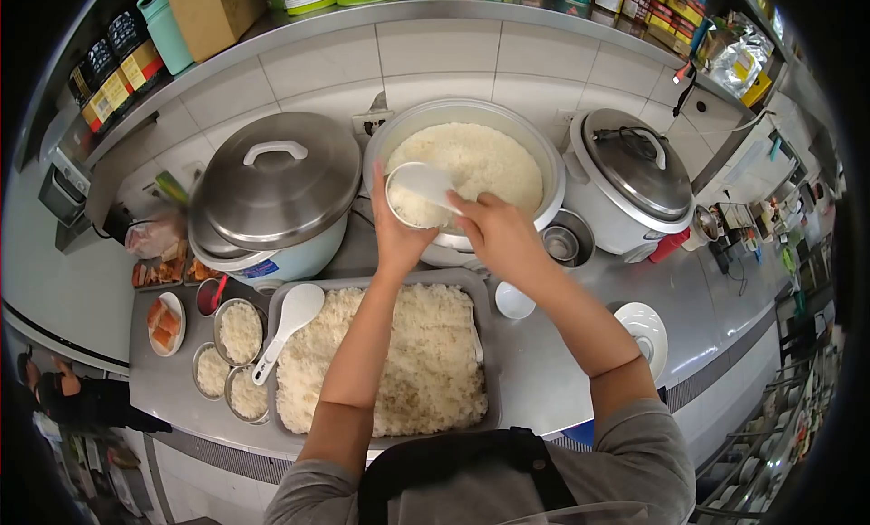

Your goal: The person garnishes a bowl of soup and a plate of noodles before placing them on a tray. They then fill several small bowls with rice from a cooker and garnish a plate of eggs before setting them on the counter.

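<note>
Over the near left edge of the open rice cooker (553, 162), my left hand (396, 239) grips a small round bowl (412, 208) with rice in it. My right hand (497, 233) is closed on a white rice paddle (424, 180), whose blade lies over the bowl's top. White rice (480, 158) fills much of the cooker. Below my forearms is a grey tray (492, 344) of rice. A second white paddle (296, 318) rests across the tray's left rim. Three small bowls of rice (240, 332) stand left of the tray.
A large lidded cooker (276, 185) stands left, a smaller lidded one (634, 180) right. Metal bowls (566, 239), a small white bowl (515, 300) and white plates (645, 339) sit right of the tray. A shelf (435, 10) runs above. Another person (86, 396) is at far left.
</note>
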A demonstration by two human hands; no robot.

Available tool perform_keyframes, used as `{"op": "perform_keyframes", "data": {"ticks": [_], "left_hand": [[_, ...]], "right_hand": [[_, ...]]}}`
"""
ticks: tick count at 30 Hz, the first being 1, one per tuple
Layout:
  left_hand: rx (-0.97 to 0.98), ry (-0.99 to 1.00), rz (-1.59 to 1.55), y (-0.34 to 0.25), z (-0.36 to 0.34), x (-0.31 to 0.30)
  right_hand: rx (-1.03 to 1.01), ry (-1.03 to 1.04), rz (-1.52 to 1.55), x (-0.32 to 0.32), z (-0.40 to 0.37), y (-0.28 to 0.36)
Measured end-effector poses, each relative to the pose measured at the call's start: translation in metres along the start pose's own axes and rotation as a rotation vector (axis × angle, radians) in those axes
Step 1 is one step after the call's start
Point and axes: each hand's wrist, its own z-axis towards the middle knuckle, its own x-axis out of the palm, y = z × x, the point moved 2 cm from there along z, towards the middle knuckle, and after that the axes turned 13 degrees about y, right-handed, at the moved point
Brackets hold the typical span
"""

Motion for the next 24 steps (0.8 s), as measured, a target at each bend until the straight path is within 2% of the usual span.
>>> {"op": "perform_keyframes", "data": {"ticks": [3,6,8,10,11,13,14,16,22,24], "left_hand": [[-0.024,-0.047,-0.105,0.010,-0.011,-0.001],[-0.045,-0.075,-0.271,0.012,-0.021,0.000],[-0.053,-0.103,-0.308,0.014,-0.025,0.002],[-0.083,-0.149,-0.508,-0.001,-0.026,0.006],[-0.099,-0.171,-0.608,-0.007,-0.026,0.009],[-0.091,-0.180,-0.590,-0.009,-0.030,0.012],[-0.088,-0.182,-0.580,-0.010,-0.032,0.014],[-0.070,-0.218,-0.361,-0.011,-0.038,0.017],[-0.102,-0.389,0.164,0.000,-0.061,0.018],[-0.082,-0.422,0.160,0.003,-0.065,0.013]], "right_hand": [[-0.149,-0.061,0.122,-0.005,-0.007,-0.011],[0.219,-0.143,0.555,-0.011,-0.012,-0.033],[0.273,-0.121,0.839,0.017,-0.021,-0.051],[0.388,-0.074,1.047,0.056,-0.039,-0.051],[0.373,-0.062,1.103,0.067,-0.045,-0.042],[0.342,-0.037,1.217,0.088,-0.052,-0.020],[0.334,-0.037,1.212,0.091,-0.053,-0.009],[0.318,-0.045,1.205,0.089,-0.053,0.015],[-0.006,-0.372,0.156,0.111,-0.046,0.046],[0.093,-0.160,0.427,0.106,-0.051,0.048]]}}
